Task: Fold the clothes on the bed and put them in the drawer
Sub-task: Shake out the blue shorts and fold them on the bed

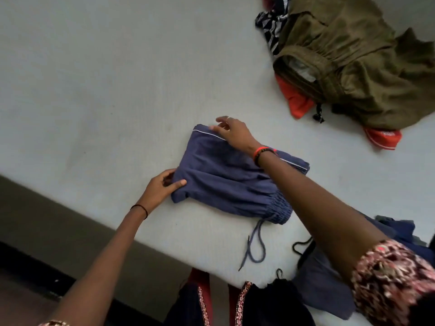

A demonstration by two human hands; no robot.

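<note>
- Blue shorts (226, 182): folded, lying flat near the front edge of the bed (94, 90), between both hands; the elastic waistband is pointing right.
- Drawstring (254, 243): trailing in a loop from the waistband toward the bed edge.
- Left hand (162, 187): pinching the left corner of the shorts, thumb lying on top, fingers curling beneath the fold.
- Right hand (233, 135): resting on the far edge with white piping, fingers stretching out slightly apart, tips touching the cloth.
- Olive garment (353, 74): lying crumpled at the far right, well apart from the shorts.
- Red cloth (296, 100): showing from under the olive garment.
- Striped cloth (270, 27): peeking out behind the same heap.
- Dark navy clothes (324, 278): lying at the near right, partly hidden by the right forearm.
- Bed surface: pale grey sheet, lying smooth.
- Bed side (35, 208): running in shadow at the lower left.
</note>
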